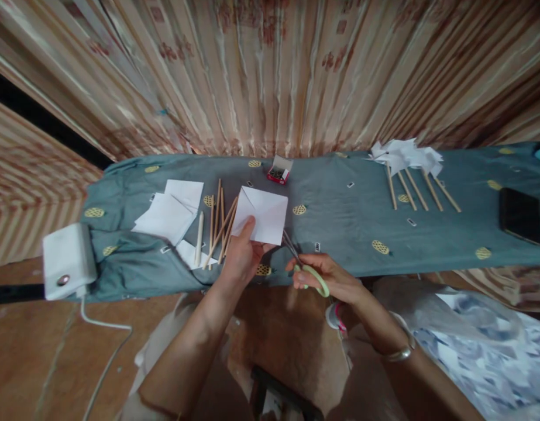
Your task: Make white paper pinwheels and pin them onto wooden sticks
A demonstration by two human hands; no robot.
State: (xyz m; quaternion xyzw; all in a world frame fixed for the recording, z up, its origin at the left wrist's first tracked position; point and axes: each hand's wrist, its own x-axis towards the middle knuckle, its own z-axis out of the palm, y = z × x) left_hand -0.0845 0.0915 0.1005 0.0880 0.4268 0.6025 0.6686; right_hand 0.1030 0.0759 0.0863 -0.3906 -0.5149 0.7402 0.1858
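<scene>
My left hand [247, 250] grips a white paper square [266, 211] by its lower left part, thumb on top and fingers beneath. A slit or crease line runs in from the paper's upper left corner. In my right hand [324, 273] is a pair of scissors [316, 279] with light green handles; the blades point up and left at the paper's lower right corner. Whether the blades touch the paper I cannot tell. Several thin wooden sticks [216, 219] lie just left of the held paper, with a white candle-like stick [199, 238] beside them.
More paper squares [167, 216] lie at the left. A small red box of pins [278, 171] stands open behind the held paper. Paper pinwheels on sticks [405, 156] lie at the right, near a dark phone [520, 215]. A white device with a cable [69, 260] sits at the left end.
</scene>
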